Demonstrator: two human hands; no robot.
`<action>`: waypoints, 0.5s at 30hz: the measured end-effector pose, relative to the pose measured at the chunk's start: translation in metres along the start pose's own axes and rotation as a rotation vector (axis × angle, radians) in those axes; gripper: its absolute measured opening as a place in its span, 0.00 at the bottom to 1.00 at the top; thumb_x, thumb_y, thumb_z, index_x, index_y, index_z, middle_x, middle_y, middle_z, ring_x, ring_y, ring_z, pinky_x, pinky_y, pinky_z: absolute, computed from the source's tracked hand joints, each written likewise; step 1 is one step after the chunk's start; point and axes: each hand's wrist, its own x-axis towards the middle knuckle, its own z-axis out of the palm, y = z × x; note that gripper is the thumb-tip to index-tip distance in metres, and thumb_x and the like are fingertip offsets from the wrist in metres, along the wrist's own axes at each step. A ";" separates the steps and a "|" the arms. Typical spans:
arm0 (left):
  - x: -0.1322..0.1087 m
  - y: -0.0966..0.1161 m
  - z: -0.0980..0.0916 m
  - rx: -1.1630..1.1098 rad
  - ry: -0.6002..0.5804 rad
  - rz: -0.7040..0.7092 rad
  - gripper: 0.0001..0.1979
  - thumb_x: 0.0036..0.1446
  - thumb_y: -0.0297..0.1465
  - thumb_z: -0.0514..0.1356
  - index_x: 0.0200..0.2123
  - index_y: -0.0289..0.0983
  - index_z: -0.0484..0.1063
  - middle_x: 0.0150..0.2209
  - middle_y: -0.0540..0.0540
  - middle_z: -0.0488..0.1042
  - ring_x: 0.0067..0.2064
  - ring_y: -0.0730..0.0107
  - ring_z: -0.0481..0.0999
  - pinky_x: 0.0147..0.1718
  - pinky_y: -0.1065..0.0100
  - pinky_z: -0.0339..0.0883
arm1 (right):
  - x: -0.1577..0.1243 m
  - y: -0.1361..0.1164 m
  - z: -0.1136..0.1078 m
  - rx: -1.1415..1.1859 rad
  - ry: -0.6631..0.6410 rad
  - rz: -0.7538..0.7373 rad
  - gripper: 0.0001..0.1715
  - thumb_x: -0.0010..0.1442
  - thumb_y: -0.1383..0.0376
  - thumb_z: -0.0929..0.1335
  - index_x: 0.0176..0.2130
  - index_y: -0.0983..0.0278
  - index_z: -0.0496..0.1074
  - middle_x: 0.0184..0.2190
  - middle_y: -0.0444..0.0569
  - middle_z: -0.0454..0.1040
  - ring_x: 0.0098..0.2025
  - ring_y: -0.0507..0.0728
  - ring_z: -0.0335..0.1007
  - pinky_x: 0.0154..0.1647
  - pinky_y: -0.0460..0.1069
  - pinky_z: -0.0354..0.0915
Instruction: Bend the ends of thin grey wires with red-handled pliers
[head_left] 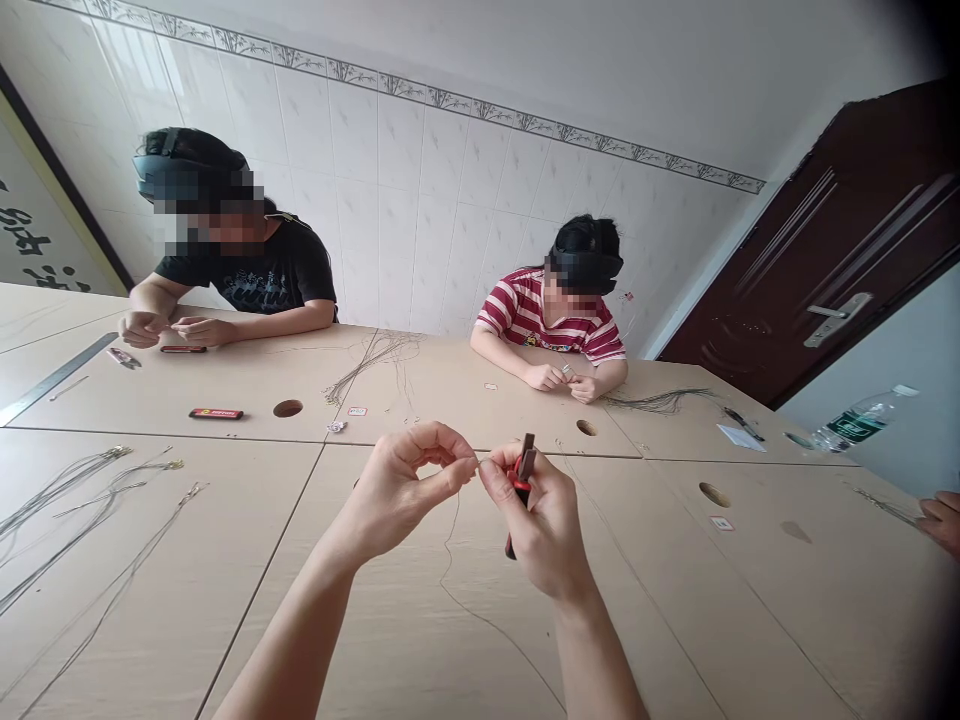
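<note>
My left hand (409, 480) is raised over the table, its thumb and forefinger pinched on the end of a thin wire (450, 570). The wire hangs down from my fingers and trails across the wooden table (675, 600) toward me. My right hand (536, 515) is closed round a pair of red-handled pliers (521, 475), with the dark jaws sticking up above my fist. Its fingertips meet the left hand's pinch at the wire's end. Whether a small part sits between the fingertips is too small to tell.
Several finished wires (82, 500) lie at the left. Two people sit across the table, one in a black shirt (262, 275), one in a striped shirt (536, 315), each handling small parts. A ruler (52, 380), a red box (215, 413), a water bottle (862, 420) and cable holes (288, 408) are on the tabletop. Another person's hand (941, 520) shows at the right edge.
</note>
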 end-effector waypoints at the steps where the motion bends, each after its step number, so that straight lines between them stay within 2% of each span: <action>1: 0.000 -0.001 0.000 0.007 0.001 -0.002 0.08 0.59 0.35 0.62 0.31 0.36 0.73 0.30 0.47 0.75 0.35 0.68 0.73 0.38 0.66 0.69 | 0.000 0.000 0.000 -0.002 -0.007 0.003 0.14 0.64 0.58 0.65 0.29 0.62 0.64 0.21 0.38 0.55 0.21 0.48 0.48 0.22 0.45 0.54; 6: 0.000 -0.003 -0.001 0.021 -0.007 -0.021 0.09 0.59 0.36 0.61 0.31 0.36 0.73 0.30 0.47 0.75 0.34 0.68 0.73 0.37 0.67 0.68 | 0.001 -0.001 -0.002 -0.051 -0.013 -0.017 0.15 0.65 0.58 0.65 0.29 0.62 0.63 0.22 0.40 0.58 0.23 0.49 0.52 0.25 0.46 0.57; 15: 0.001 0.000 0.000 0.050 -0.006 -0.016 0.08 0.59 0.34 0.61 0.29 0.36 0.73 0.28 0.48 0.73 0.32 0.71 0.70 0.34 0.69 0.66 | 0.000 0.002 -0.005 -0.209 -0.007 -0.062 0.14 0.65 0.59 0.64 0.29 0.61 0.62 0.24 0.41 0.62 0.29 0.52 0.58 0.31 0.47 0.56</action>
